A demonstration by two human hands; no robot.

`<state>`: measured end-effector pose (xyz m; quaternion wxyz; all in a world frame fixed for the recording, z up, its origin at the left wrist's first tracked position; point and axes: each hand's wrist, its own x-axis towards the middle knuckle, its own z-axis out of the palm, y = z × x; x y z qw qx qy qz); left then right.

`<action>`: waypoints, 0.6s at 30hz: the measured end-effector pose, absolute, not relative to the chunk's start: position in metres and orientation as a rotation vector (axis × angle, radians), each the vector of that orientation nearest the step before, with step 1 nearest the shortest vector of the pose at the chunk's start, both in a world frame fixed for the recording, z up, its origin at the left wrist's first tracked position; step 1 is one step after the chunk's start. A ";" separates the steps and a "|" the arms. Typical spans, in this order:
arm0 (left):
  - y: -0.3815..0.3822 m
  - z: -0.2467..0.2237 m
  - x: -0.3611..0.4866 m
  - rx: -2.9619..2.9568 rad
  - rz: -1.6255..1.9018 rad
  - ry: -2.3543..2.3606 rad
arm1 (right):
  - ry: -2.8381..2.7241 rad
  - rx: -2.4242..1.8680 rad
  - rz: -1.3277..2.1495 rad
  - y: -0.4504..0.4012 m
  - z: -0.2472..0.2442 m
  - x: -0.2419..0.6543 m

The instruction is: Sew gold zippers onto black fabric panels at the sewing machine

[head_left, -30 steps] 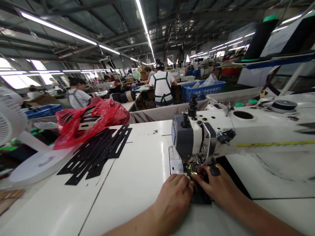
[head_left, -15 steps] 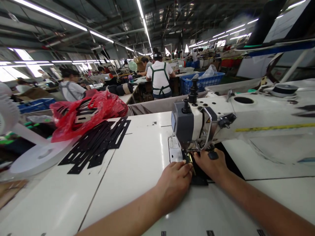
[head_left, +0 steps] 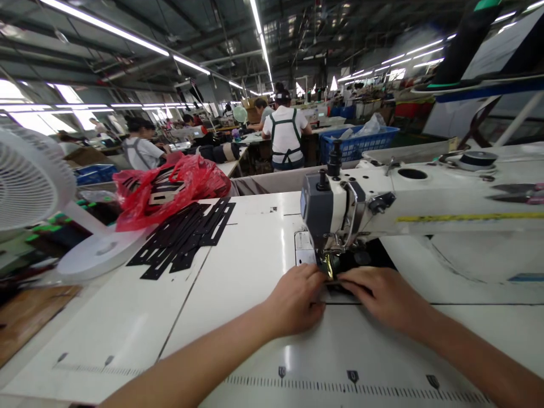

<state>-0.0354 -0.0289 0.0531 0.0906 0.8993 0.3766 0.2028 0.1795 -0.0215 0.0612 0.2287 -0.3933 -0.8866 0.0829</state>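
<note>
A dark fabric piece (head_left: pixel 376 255) lies under the head of a white and grey sewing machine (head_left: pixel 318 207), with a gold zipper (head_left: pixel 329 266) showing near the needle area. My left hand (head_left: pixel 297 299) is closed at the near left end of the zipper, fingers curled on the fabric edge. From the right, my right hand (head_left: pixel 378 294) pinches the same near edge between thumb and fingers. The fingertips of both hands almost meet just in front of the presser foot.
Black cut strips (head_left: pixel 182 235) lie on the white table (head_left: pixel 242 272) at left, beside a red plastic bag (head_left: pixel 204 175) and a white fan (head_left: pixel 34 175). Scissors (head_left: pixel 514 192) rest on the machine arm. A person (head_left: pixel 287 133) stands beyond.
My right hand has moved back toward me, out from beside the needle, and now grips the fabric's near edge. The fabric's near edge is lifted between both hands. The view has shifted left.
</note>
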 end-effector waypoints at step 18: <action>-0.045 0.038 -0.014 2.979 1.001 1.107 | -2.387 -0.933 -0.636 -0.056 0.022 0.163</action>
